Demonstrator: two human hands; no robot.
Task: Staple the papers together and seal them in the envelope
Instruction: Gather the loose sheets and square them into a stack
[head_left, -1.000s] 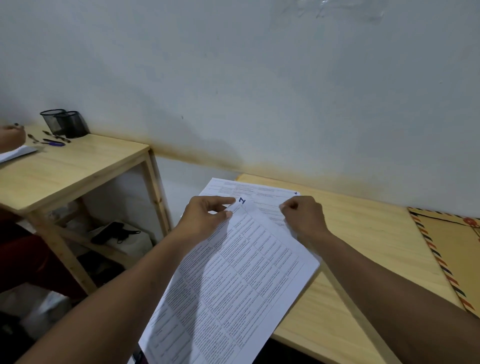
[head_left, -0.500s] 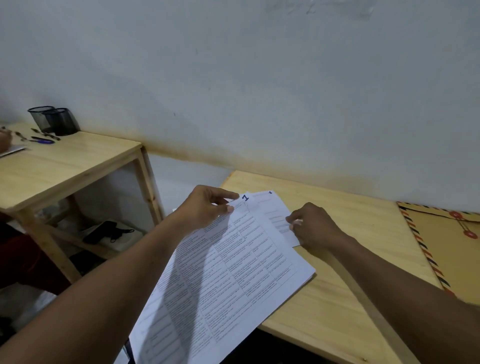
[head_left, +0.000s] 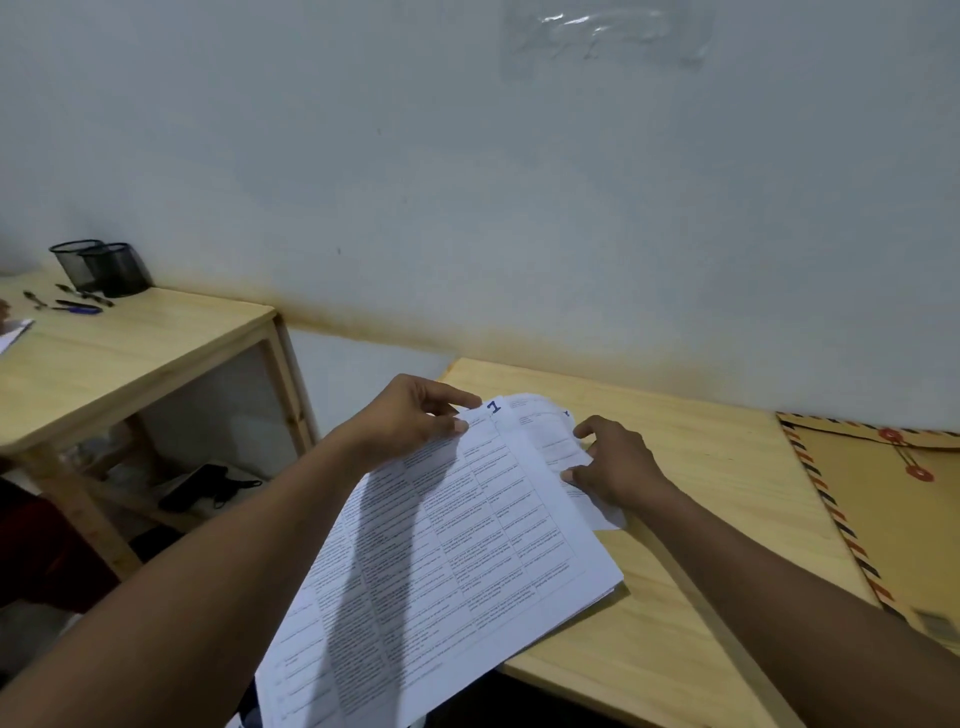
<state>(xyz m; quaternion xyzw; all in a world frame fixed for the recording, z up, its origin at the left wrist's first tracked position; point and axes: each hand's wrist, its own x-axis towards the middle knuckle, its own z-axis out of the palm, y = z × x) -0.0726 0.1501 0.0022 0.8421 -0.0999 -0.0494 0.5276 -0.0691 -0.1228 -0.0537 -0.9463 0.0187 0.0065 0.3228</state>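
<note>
While the left hand (head_left: 410, 418) pinches the far left corner of the papers (head_left: 447, 561) between thumb and forefinger, the stack lies with its long axis running from the near left, where it overhangs the front edge of the desk (head_left: 691, 597), up toward the far right, its numbered top corner pointing at the wall (head_left: 467, 182). How many printed sheets make up the stack cannot be counted, though several edges show at its near right corner. One more sheet (head_left: 556, 441) sticks out askew from under the stack's far end, fanned off to the right. The right hand (head_left: 618, 467) rests on that sheet with fingers curled and thumb pressing its edge; whether it truly grips the sheet or only pins it down cannot be told. One brown envelope (head_left: 883, 514) with a striped border and a red string clasp lies flat at the right end of the desk, well apart from the papers, its long side running toward the viewer. On the second table (head_left: 130, 358) to the left stand two black mesh pen cups (head_left: 104, 267), touching each other, with a few pens (head_left: 78, 306) lying loose just in front of them.
</note>
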